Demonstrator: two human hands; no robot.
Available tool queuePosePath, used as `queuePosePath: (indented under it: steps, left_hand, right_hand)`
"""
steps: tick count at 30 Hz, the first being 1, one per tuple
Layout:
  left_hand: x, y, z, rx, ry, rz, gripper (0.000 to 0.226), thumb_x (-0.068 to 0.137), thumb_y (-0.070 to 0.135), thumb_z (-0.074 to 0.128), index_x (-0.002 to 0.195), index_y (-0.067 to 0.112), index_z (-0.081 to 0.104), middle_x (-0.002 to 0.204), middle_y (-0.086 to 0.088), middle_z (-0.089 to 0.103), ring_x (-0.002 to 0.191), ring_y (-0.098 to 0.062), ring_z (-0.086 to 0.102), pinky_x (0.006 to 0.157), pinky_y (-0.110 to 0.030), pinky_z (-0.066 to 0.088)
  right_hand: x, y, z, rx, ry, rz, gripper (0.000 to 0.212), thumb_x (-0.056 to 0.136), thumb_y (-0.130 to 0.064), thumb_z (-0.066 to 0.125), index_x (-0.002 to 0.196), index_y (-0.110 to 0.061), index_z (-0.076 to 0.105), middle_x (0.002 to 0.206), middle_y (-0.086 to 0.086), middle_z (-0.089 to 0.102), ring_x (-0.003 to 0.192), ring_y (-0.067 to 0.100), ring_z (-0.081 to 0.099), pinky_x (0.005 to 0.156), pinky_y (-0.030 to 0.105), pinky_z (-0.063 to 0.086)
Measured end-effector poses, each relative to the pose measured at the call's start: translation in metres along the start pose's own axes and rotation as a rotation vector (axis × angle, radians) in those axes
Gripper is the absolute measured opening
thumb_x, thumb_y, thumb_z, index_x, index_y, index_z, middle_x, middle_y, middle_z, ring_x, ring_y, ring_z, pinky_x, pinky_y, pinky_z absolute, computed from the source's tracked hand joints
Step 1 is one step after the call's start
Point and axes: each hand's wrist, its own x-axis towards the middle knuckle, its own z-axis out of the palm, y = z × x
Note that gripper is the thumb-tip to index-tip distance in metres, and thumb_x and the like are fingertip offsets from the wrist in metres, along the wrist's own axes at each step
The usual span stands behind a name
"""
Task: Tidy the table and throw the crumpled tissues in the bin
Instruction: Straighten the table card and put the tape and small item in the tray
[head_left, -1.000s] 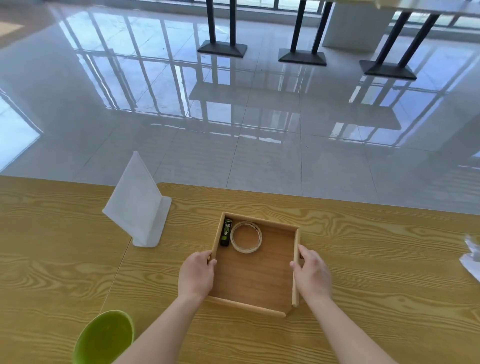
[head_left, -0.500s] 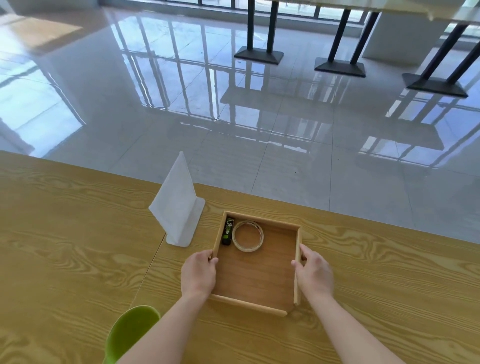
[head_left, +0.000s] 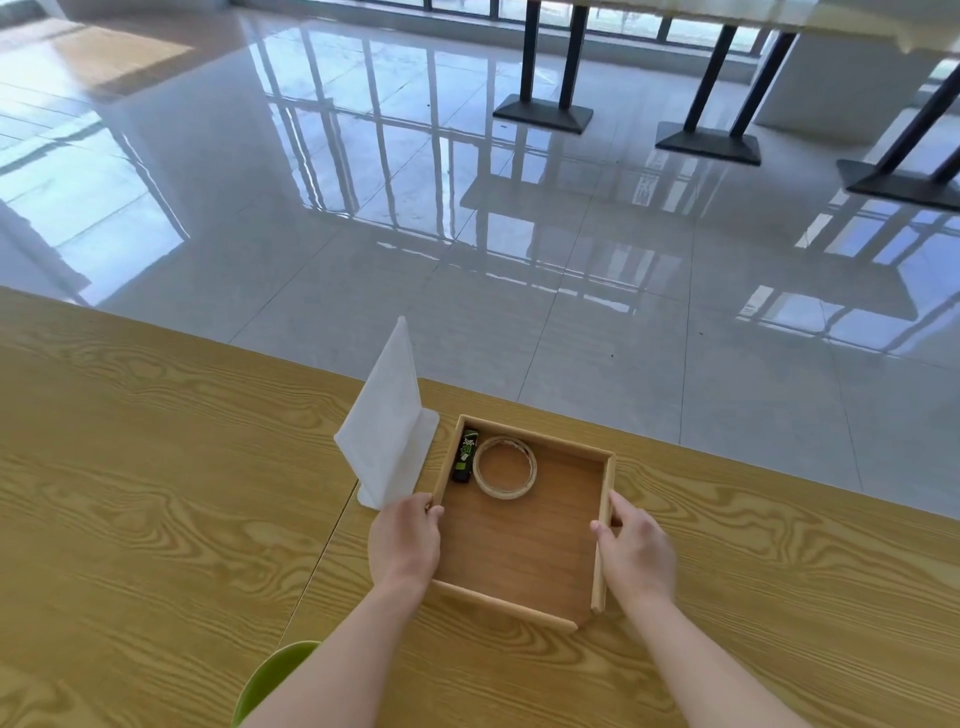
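Observation:
A square wooden tray (head_left: 519, 540) lies on the wooden table (head_left: 156, 493) near its far edge. My left hand (head_left: 405, 540) grips the tray's left wall and my right hand (head_left: 636, 556) grips its right wall. Inside the tray, at the far left corner, lie a small black and green lighter (head_left: 465, 456) and a roll of clear tape (head_left: 505, 466). No crumpled tissue is in view.
A white standing sign holder (head_left: 387, 421) stands just left of the tray, close to my left hand. A green rim of a bin or chair (head_left: 270, 680) shows at the bottom edge. Beyond the table are a glossy tiled floor and black table legs (head_left: 545, 62).
The view has swung to the left, so the crumpled tissue at the right edge has dropped out of view. The tray now lies closer to the sign holder. Both hands keep their grip.

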Motion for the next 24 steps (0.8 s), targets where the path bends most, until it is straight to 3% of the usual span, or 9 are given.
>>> queuePosePath:
  steps: [4, 10, 13, 20, 24]
  left_hand:
    - [0.006, 0.001, -0.004, 0.009, 0.038, -0.005, 0.015, 0.094, 0.024, 0.062, 0.088, 0.018, 0.074, 0.079, -0.001, 0.073, 0.078, -0.025, 0.067, 0.067, -0.034, 0.052]
    - [0.012, -0.004, -0.006, 0.011, 0.061, 0.005, 0.017, 0.094, 0.024, 0.061, 0.085, 0.017, 0.074, 0.078, -0.002, 0.073, 0.078, -0.026, 0.067, 0.063, -0.033, 0.049]
    - [0.013, -0.006, -0.007, 0.009, 0.068, -0.007, 0.019, 0.093, 0.023, 0.062, 0.076, 0.016, 0.070, 0.072, 0.000, 0.069, 0.071, -0.024, 0.063, 0.058, -0.031, 0.039]
    - [0.013, -0.009, -0.011, 0.008, 0.078, -0.015, 0.020, 0.092, 0.022, 0.064, 0.075, 0.014, 0.070, 0.073, -0.002, 0.069, 0.071, -0.025, 0.062, 0.062, -0.035, 0.049]
    - [0.015, -0.011, -0.011, 0.016, 0.081, -0.020, 0.023, 0.092, 0.021, 0.063, 0.071, 0.015, 0.067, 0.069, 0.002, 0.063, 0.066, -0.021, 0.055, 0.059, -0.032, 0.041]
  right_hand:
    - [0.004, -0.006, 0.005, 0.012, -0.016, -0.005, 0.052, 0.095, -0.020, 0.063, 0.145, -0.019, 0.048, 0.132, 0.005, 0.063, 0.121, 0.026, 0.058, 0.096, 0.041, 0.051]
    - [0.005, -0.013, 0.011, 0.002, -0.024, -0.026, 0.053, 0.096, -0.019, 0.062, 0.146, -0.017, 0.046, 0.134, 0.006, 0.061, 0.123, 0.027, 0.056, 0.095, 0.040, 0.048]
    - [0.005, -0.014, 0.013, -0.003, -0.029, -0.031, 0.053, 0.096, -0.020, 0.062, 0.146, -0.016, 0.045, 0.132, 0.006, 0.061, 0.122, 0.026, 0.056, 0.095, 0.039, 0.047]
    - [0.003, -0.019, 0.016, 0.002, -0.034, -0.036, 0.053, 0.096, -0.021, 0.063, 0.146, -0.018, 0.046, 0.126, 0.007, 0.063, 0.112, 0.025, 0.060, 0.089, 0.039, 0.052]
    - [0.001, -0.020, 0.016, 0.009, -0.033, -0.036, 0.053, 0.095, -0.020, 0.064, 0.145, -0.017, 0.047, 0.125, 0.009, 0.063, 0.114, 0.026, 0.059, 0.090, 0.039, 0.050]
